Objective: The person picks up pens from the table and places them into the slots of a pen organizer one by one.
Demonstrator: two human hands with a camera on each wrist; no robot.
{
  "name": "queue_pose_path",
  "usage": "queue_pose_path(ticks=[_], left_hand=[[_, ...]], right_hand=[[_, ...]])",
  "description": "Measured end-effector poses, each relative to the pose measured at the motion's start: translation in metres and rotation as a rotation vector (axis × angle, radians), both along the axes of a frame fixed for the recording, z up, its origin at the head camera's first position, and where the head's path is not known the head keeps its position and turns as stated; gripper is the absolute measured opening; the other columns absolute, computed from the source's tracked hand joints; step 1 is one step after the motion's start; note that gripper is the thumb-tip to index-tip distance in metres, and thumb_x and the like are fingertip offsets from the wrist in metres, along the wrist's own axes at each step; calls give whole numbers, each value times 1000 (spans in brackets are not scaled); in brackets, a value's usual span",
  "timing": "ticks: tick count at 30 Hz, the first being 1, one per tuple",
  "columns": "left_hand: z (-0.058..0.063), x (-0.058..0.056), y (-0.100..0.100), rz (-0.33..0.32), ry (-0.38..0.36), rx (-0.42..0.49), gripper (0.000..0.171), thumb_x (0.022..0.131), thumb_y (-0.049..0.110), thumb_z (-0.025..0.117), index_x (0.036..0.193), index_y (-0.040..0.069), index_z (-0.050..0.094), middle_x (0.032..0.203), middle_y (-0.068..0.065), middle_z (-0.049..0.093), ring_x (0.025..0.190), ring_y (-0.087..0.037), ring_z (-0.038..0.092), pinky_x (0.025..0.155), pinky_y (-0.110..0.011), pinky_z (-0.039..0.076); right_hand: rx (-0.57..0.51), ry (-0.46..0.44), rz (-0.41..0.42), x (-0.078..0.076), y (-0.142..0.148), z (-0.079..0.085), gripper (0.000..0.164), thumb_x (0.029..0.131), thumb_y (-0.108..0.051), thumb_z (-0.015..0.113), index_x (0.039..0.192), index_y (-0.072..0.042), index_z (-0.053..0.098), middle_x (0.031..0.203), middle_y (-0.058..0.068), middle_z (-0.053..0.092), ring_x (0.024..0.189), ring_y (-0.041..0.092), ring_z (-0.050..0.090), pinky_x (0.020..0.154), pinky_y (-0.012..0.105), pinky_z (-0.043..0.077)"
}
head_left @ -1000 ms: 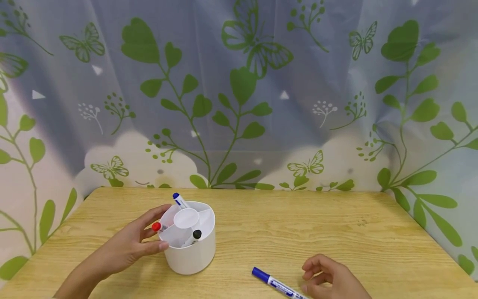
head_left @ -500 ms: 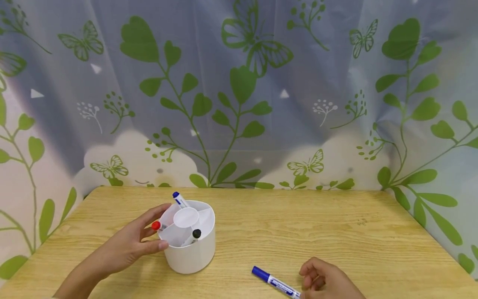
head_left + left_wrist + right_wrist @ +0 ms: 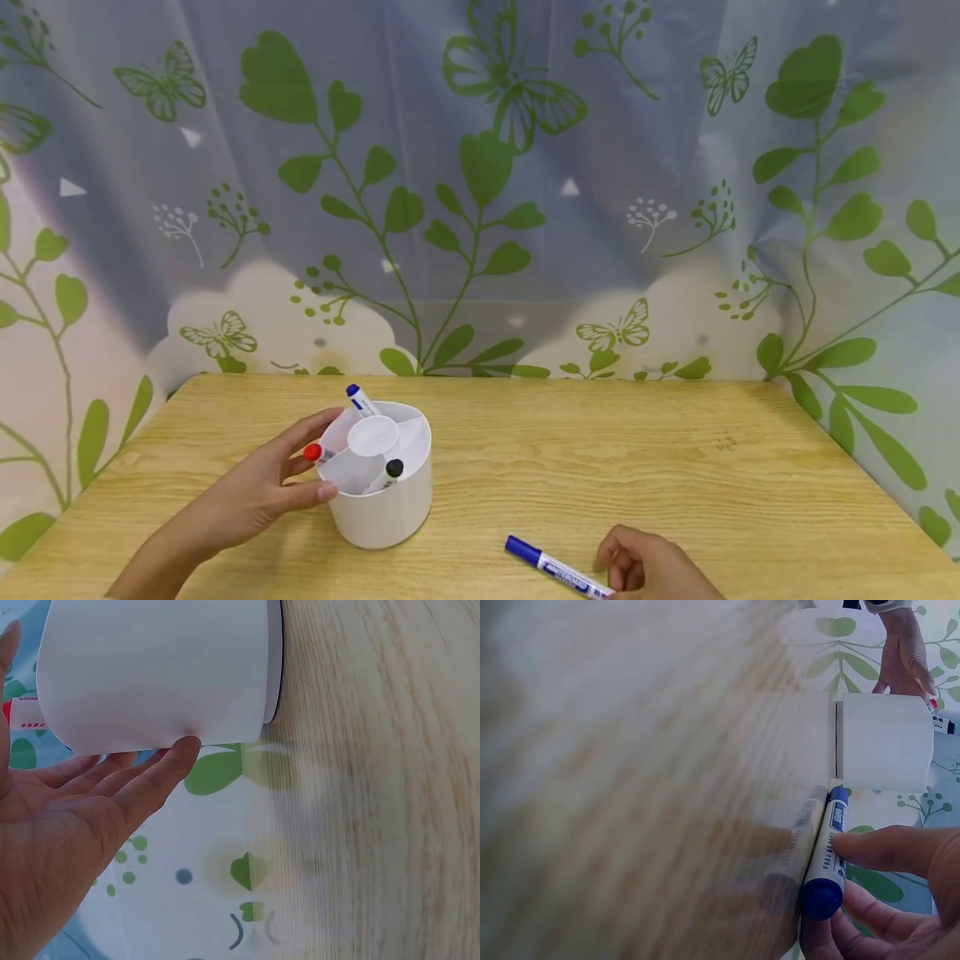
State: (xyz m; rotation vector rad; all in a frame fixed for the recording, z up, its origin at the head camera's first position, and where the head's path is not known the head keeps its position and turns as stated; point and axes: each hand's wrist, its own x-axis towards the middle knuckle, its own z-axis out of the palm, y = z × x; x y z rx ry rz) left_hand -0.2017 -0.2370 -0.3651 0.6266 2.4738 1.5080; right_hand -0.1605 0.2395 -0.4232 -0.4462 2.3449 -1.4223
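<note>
A white pen holder (image 3: 393, 517) with several compartments stands on the wooden table. My left hand (image 3: 255, 492) holds its left side, thumb at the near rim and fingers round the back; the left wrist view shows fingertips against its wall. Inside lean a blue-capped marker (image 3: 362, 402), a red-capped marker (image 3: 318, 453) and a black-capped marker (image 3: 390, 473). Closer to me, a blue-and-white whiteboard marker (image 3: 558, 571) lies on the tabletop. My right hand (image 3: 656, 567) pinches its near end, the thumb (image 3: 885, 847) on one side and fingers on the other.
The light wood table (image 3: 600, 450) reaches back to a hanging curtain (image 3: 525, 250) printed with green leaves and butterflies. Tabletop stretches between the holder and the loose marker, and far off to the right.
My right hand has moved slightly left and down onto the near end of the loose marker, its fingers drawing in. The left hand and the pen holder stay in place.
</note>
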Motion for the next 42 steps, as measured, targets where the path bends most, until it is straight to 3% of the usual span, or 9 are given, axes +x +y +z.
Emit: queue_pose_path(ticks=[8, 19, 28, 34, 42], left_hand=[[-4, -1, 3, -4, -30, 53, 95, 95, 16, 78, 168, 13, 17, 169, -26, 26, 147, -62, 32, 103, -50, 55], [-12, -3, 15, 16, -8, 112, 108, 89, 12, 84, 168, 7, 11, 162, -28, 36, 142, -51, 47, 96, -20, 52], [-17, -4, 21, 24, 8, 91, 109, 90, 13, 84, 168, 5, 8, 160, -30, 36, 135, -45, 55, 94, -19, 53], [-16, -5, 21, 23, 4, 89, 108, 91, 15, 83, 168, 6, 8, 159, -29, 37, 132, -41, 57, 93, -21, 54], [-16, -4, 22, 37, 5, 79, 106, 91, 17, 83, 168, 9, 10, 162, -27, 36, 135, -42, 54, 94, -19, 53]], right_hand=[[41, 32, -3, 0, -4, 3, 17, 82, 7, 73, 97, 1, 66, 79, 0, 58, 67, 6, 54, 62, 21, 45], [44, 37, -109, 0, -11, 15, 14, 87, 5, 71, 100, 1, 66, 84, 2, 61, 74, 13, 57, 66, 23, 49], [20, 130, -159, -2, -14, 23, 19, 90, -3, 78, 103, 2, 66, 97, 6, 66, 85, 4, 62, 74, 25, 54], [13, 95, -252, -3, -22, 31, 24, 91, -5, 77, 110, 2, 65, 99, 5, 67, 87, 14, 65, 74, 27, 55], [-33, 81, -324, -1, -30, 38, 26, 92, -6, 77, 113, 3, 63, 105, 8, 68, 87, 16, 63, 72, 26, 53]])
